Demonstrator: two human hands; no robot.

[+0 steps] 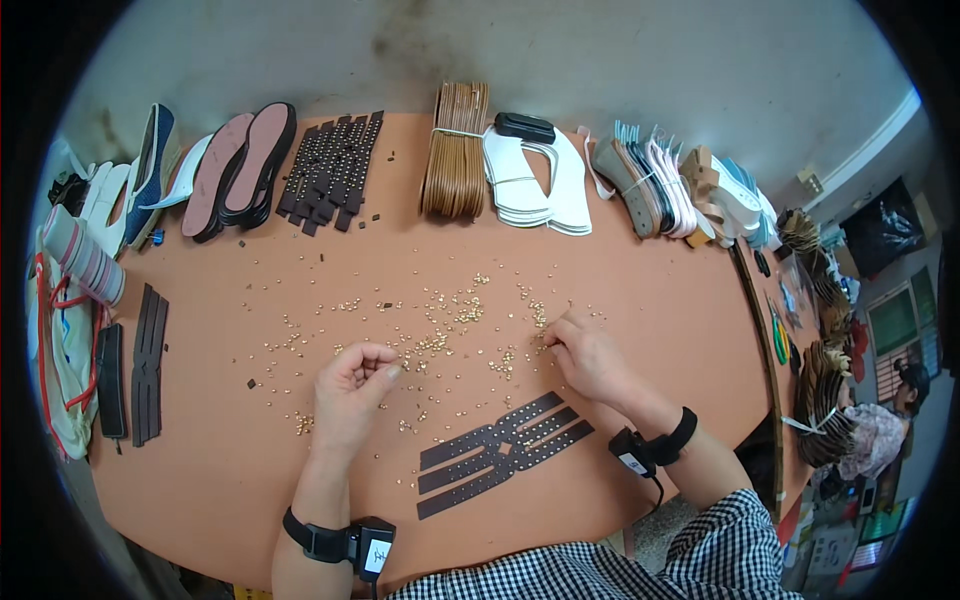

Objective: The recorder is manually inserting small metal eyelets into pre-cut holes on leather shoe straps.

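My left hand (350,390) is closed above the orange tabletop (230,480), thumb and forefinger pinched together beside a scatter of small gold studs (432,345). Farther right, my right hand (590,360) also pinches, its fingertips at the right edge of the studs. Whatever either hand holds is too small to make out. Between my forearms lies a dark brown upper piece (470,460), cut into several strips around a small diamond-shaped hole, with rows of studs along the strips. Black straps with small boxes circle both my wrists.
Along the back stand pink-topped soles (220,170), a studded dark strip stack (335,170), a tied brown bundle (455,165), white cut pieces (540,185) and tied insoles (650,190). Plain dark strips (150,370) and a striped cup (85,262) sit left. Green-handled pliers (779,338) lie right.
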